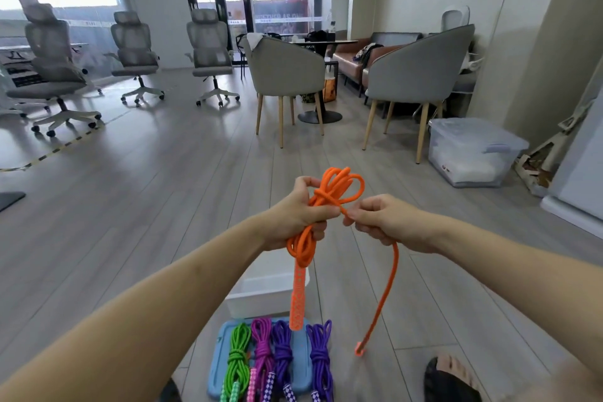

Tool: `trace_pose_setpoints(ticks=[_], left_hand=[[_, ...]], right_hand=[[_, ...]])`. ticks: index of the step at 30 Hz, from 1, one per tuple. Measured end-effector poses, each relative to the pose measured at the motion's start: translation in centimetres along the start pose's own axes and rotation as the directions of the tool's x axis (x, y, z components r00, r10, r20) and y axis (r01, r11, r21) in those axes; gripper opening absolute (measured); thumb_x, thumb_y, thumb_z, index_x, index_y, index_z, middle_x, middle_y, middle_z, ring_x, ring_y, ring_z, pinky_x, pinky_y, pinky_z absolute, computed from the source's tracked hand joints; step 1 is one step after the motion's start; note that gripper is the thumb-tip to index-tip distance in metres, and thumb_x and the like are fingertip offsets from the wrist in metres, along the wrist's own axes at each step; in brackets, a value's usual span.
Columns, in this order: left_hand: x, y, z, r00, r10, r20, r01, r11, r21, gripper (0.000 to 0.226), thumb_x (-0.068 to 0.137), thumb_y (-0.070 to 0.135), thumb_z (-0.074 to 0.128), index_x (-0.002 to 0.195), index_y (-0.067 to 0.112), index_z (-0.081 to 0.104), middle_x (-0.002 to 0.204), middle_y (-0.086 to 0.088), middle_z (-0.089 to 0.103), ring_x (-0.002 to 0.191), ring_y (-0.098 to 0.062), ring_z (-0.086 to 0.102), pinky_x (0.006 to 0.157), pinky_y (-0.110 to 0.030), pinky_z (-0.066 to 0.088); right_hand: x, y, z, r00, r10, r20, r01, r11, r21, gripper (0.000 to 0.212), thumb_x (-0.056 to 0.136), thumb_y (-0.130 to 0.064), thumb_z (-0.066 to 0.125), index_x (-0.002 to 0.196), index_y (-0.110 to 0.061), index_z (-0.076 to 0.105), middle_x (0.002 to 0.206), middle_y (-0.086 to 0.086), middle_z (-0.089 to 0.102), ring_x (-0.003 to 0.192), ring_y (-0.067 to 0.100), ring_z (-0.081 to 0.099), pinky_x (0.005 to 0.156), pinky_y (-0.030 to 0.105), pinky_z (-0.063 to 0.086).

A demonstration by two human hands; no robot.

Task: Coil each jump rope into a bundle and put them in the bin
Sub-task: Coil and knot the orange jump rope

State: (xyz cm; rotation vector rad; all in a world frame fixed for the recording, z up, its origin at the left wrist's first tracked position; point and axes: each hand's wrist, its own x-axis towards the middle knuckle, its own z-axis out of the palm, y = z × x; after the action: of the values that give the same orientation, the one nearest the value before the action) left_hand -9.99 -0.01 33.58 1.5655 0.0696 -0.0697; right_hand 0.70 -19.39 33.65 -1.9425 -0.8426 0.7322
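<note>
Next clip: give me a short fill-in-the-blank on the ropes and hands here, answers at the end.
1. The rope bundle gripped by the left hand is coloured ____.
2. The right hand pinches the orange rope's loose ____.
3. The coiled ropes lying on the blue tray number ____.

Answers: orange; end; four

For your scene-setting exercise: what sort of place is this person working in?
Probably an office lounge or meeting area: mesh office chairs on castors, grey armchairs around a round table, and a brown sofa.
</note>
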Motion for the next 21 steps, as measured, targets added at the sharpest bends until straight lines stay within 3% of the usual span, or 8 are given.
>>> trace_pose_setpoints(ticks=[6, 8, 11, 13, 16, 18, 21], left_hand=[[-0.9, 1.1, 1.6, 0.999, 0.029, 0.026, -0.029, 1.0, -0.001, 0.033, 0.105, 0.029, 0.056, 0.124, 0.022, 0.031, 0.077, -0.005, 0.049, 0.059, -0.014, 0.042, 0.056, -0.028, 0.044], [-1.3, 1.4, 1.6, 0.999, 0.009, 0.046, -0.009, 1.0, 0.01, 0.029, 0.104, 0.029, 0.057, 0.118, 0.023, 0.032, 0.077, -0.005, 0.05, 0.059, -0.013, 0.042, 0.054, -0.026, 0.043], [-2.2, 1.5, 1.6, 0.978, -0.105, 0.18, 0.088, 0.991, 0.1, 0.033, 0.101, 0.018, 0.063, 0.116, 0.025, 0.034, 0.076, -0.004, 0.052, 0.059, -0.013, 0.044, 0.053, -0.025, 0.044], [-2.6, 1.1, 2.1, 0.94, -0.232, 0.249, 0.175, 0.957, 0.229, 0.039, 0.097, 0.008, 0.066, 0.114, 0.025, 0.035, 0.075, -0.004, 0.055, 0.057, -0.014, 0.046, 0.052, -0.027, 0.046], [-2.6, -0.8, 3.2, 0.908, -0.376, 0.186, 0.272, 0.865, 0.422, 0.034, 0.095, 0.005, 0.066, 0.108, 0.018, 0.038, 0.074, -0.006, 0.055, 0.052, -0.014, 0.05, 0.051, -0.028, 0.049], [-2.3, -2.5, 3.7, 0.889, -0.435, 0.141, 0.322, 0.816, 0.48, 0.023, 0.097, 0.007, 0.065, 0.104, 0.011, 0.044, 0.076, -0.006, 0.054, 0.055, -0.014, 0.051, 0.052, -0.027, 0.051], [-1.4, -5.1, 3.8, 0.892, -0.452, 0.023, 0.38, 0.776, 0.504, 0.017, 0.095, 0.011, 0.067, 0.101, 0.007, 0.052, 0.077, -0.007, 0.057, 0.057, -0.015, 0.055, 0.056, -0.027, 0.053]], right_hand=[[1.2, 0.8, -0.9, 0.971, -0.009, 0.24, -0.013, 0.996, 0.088, 0.04, 0.095, -0.053, 0.059, 0.095, -0.013, 0.061, 0.065, -0.002, 0.036, 0.056, 0.012, 0.027, 0.053, 0.028, 0.023], [1.7, 0.9, -1.2, 0.949, 0.011, 0.316, -0.031, 0.998, 0.057, 0.039, 0.097, -0.054, 0.059, 0.088, -0.015, 0.058, 0.066, 0.0, 0.033, 0.057, 0.014, 0.024, 0.055, 0.031, 0.02], [2.3, 1.2, -1.9, 0.928, 0.053, 0.369, -0.019, 0.995, -0.095, 0.035, 0.1, -0.044, 0.061, 0.08, -0.016, 0.053, 0.065, -0.001, 0.035, 0.057, 0.012, 0.026, 0.055, 0.029, 0.024], [2.6, 1.4, -2.3, 0.931, 0.097, 0.353, 0.0, 0.964, -0.266, 0.025, 0.096, -0.032, 0.062, 0.078, -0.015, 0.059, 0.064, -0.002, 0.042, 0.059, 0.013, 0.034, 0.057, 0.028, 0.032], [3.2, 1.1, -1.3, 0.959, 0.125, 0.254, 0.011, 0.88, -0.474, 0.023, 0.096, -0.032, 0.068, 0.08, -0.015, 0.072, 0.067, 0.0, 0.054, 0.062, 0.013, 0.043, 0.057, 0.026, 0.037], [3.6, 0.7, 0.3, 0.976, 0.091, 0.2, 0.03, 0.846, -0.532, 0.029, 0.09, -0.043, 0.075, 0.079, -0.017, 0.073, 0.07, -0.002, 0.062, 0.064, 0.008, 0.052, 0.06, 0.024, 0.042], [3.8, 0.4, 3.1, 0.992, 0.027, 0.121, 0.046, 0.829, -0.558, 0.028, 0.09, -0.043, 0.076, 0.08, -0.018, 0.069, 0.072, -0.003, 0.067, 0.065, 0.007, 0.061, 0.061, 0.021, 0.045]])
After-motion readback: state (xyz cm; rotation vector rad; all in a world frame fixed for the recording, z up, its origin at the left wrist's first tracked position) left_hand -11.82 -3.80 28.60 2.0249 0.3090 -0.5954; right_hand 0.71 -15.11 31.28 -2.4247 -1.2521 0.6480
